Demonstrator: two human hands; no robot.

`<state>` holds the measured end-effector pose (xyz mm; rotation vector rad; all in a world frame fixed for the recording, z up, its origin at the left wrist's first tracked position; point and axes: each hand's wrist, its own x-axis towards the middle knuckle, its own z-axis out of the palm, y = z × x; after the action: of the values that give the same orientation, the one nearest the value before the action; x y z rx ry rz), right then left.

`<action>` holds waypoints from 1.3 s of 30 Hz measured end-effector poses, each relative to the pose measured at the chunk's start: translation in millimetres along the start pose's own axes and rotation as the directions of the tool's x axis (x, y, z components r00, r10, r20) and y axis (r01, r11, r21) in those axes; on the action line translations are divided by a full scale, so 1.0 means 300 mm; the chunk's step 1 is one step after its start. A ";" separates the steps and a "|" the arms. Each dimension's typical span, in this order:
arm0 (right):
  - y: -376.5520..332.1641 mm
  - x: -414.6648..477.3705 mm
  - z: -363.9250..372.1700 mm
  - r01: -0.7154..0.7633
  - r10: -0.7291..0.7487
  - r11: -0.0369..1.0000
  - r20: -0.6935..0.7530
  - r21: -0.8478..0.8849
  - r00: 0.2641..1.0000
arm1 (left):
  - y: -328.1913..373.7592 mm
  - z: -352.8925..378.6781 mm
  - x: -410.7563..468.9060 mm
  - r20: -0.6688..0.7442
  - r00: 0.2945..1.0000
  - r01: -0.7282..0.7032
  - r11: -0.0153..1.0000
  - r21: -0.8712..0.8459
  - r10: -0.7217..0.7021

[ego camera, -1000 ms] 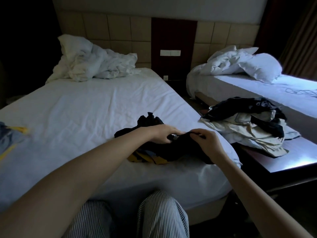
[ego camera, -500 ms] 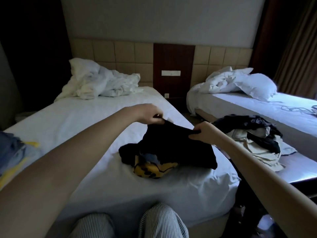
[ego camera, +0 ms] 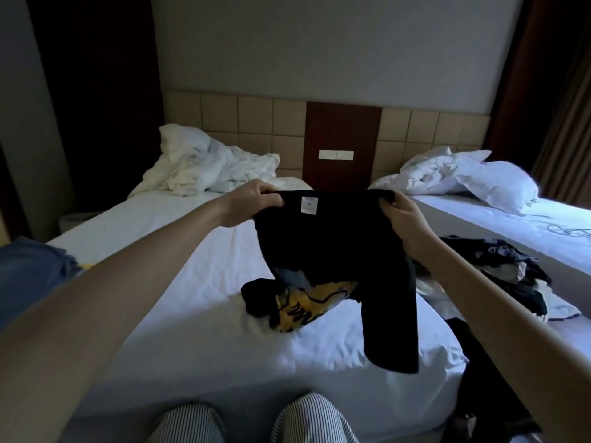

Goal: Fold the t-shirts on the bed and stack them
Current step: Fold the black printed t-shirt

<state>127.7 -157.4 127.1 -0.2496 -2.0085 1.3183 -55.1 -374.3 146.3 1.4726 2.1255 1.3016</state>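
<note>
I hold the black cotton t-shirt with the yellow print [ego camera: 335, 244] up over the white-sheeted bed [ego camera: 192, 298]. My left hand [ego camera: 256, 203] is pinched tight on one end of its top edge and my right hand [ego camera: 403, 219] is clamped on the other end, with the small white sewn-in label [ego camera: 309, 205] between them facing me. The upper half hangs in the air. The lower part lies bunched on the sheet with the yellow print [ego camera: 307, 302] crumpled into it, and one long black flap drops down on my right toward the mattress edge. To do this step well, I judge I should lift until the whole shirt is off the bed, give it a shake so the bunched part falls open, and check whether it is inside out, since the label shows. Then I can lay it flat on the open sheet in front of me, with the hem toward my striped knees [ego camera: 192, 423], and smooth it before folding. The room is dim. A blue garment [ego camera: 32, 270] lies at the far left of the bed, and a crumpled white duvet [ego camera: 204, 167] is heaped against the tan padded headboard [ego camera: 252, 123]. To my right a mixed heap of dark and pale clothes [ego camera: 511, 273] lies just beside the second white bed [ego camera: 511, 225], which carries a white pillow [ego camera: 499, 183].
</note>
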 end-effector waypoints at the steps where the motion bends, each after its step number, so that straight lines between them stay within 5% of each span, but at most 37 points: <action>1: -0.020 0.010 0.003 0.023 -0.022 0.999 0.013 -0.029 1.000 | 0.008 -0.023 -0.003 -0.012 1.000 -0.006 0.997 0.075 0.007; 6: -0.062 0.063 0.014 0.115 -0.114 0.981 0.016 -0.157 0.993 | 0.044 -0.140 -0.039 0.106 0.988 0.039 0.854 0.518 -0.109; 9: -0.085 0.086 0.007 0.154 -0.115 0.956 0.165 -0.251 0.980 | 0.020 -0.207 -0.063 0.051 0.977 0.139 0.804 0.578 -0.206; 12: -0.103 0.107 -0.006 0.268 0.001 0.771 0.421 -0.578 0.907 | -0.024 -0.265 -0.091 -0.130 0.982 0.172 0.928 0.331 -0.135; 15: -0.091 0.155 0.006 0.315 0.142 0.498 0.434 -0.808 0.890 | -0.051 -0.297 -0.124 -0.254 0.965 0.036 0.996 -0.084 -0.057; 18: -0.093 0.182 0.028 0.176 0.174 0.642 0.366 -0.746 0.914 | -0.066 -0.295 -0.128 -0.251 0.966 0.030 0.988 -0.150 -0.068; 20: -0.093 0.186 0.050 0.106 0.129 0.799 0.341 -0.591 0.931 | -0.072 -0.306 -0.118 -0.317 0.947 0.106 0.982 0.160 -0.050; 24: -0.085 0.196 0.089 -0.106 0.203 0.962 0.397 -0.253 0.895 | -0.049 -0.323 -0.153 -0.128 0.949 0.310 0.773 0.553 -0.289; 27: -0.113 0.200 0.124 0.005 0.128 0.963 0.472 -0.271 0.872 | -0.084 -0.315 -0.187 -0.035 0.892 0.308 0.551 0.776 -0.450; 28: -0.126 0.198 0.134 0.130 0.097 0.914 0.517 -0.385 0.850 | -0.103 -0.321 -0.199 -0.083 0.908 0.321 0.553 0.769 -0.411; 30: -0.131 0.205 0.151 0.401 0.076 0.683 0.605 -0.611 0.792 | -0.112 -0.350 -0.222 -0.217 0.941 0.339 0.714 0.613 -0.260; 33: -0.131 0.227 0.175 0.408 0.076 0.365 0.463 -0.837 0.883 | -0.066 -0.355 -0.243 -0.332 0.929 0.238 0.951 0.198 -0.164; 34: -0.137 0.236 0.181 0.370 0.039 0.384 0.416 -0.846 0.909 | -0.048 -0.351 -0.246 -0.379 0.917 0.165 0.983 0.083 -0.122; 36: -0.145 0.262 0.191 0.329 -0.025 0.588 0.390 -0.739 0.920 | -0.032 -0.355 -0.254 -0.453 0.890 0.047 0.998 -0.040 -0.060; 39: -0.173 0.276 0.185 0.219 -0.047 0.865 0.360 -0.453 0.932 | -0.014 -0.403 -0.276 -0.346 0.935 0.149 0.973 0.177 -0.080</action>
<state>42.1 -179.2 196.8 -0.1090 -2.5884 0.7805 -95.8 -508.3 189.5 1.2394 2.5874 1.4156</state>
